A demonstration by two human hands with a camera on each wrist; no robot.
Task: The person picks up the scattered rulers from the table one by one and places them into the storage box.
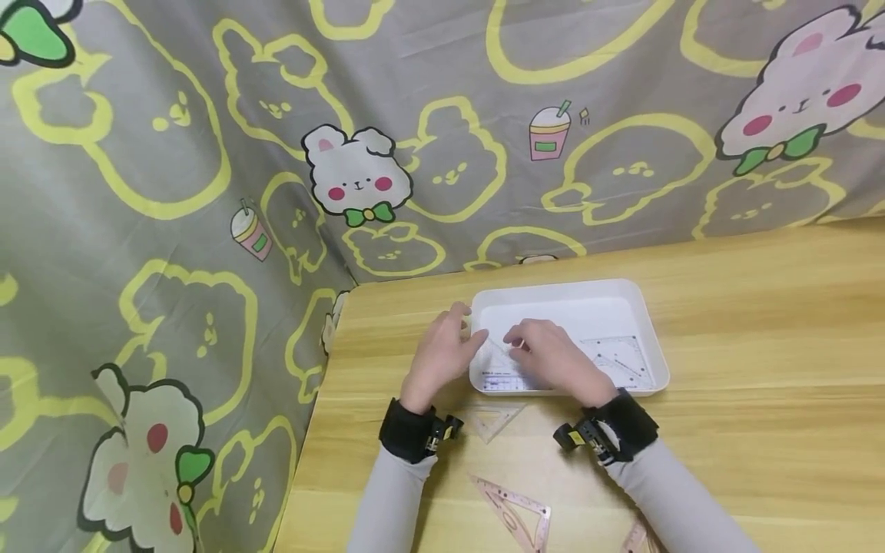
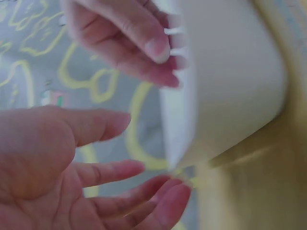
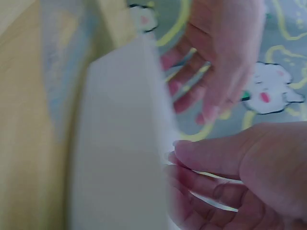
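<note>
White plastic, a shallow tray [image 1: 643,307] sits on the wooden counter [image 1: 760,307], and both hands meet at its near left corner: the left hand [image 1: 440,355] hovers just outside the rim with its fingers [image 2: 110,125] spread loose and holding nothing, while the right hand [image 1: 553,361] reaches inside the tray, its fingers [image 3: 211,155] lying on a clear ruler [image 1: 499,367]. Whether those fingers pinch the ruler or only press it I cannot tell; a clear set square [image 1: 618,359] lies in the tray just right of them, and more triangles [image 1: 515,511] lie on the counter back by the wrists.

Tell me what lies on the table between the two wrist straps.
In the head view, a small clear set square lies on the wooden table between the left wrist strap and the right wrist strap, just before the white tray.
</note>
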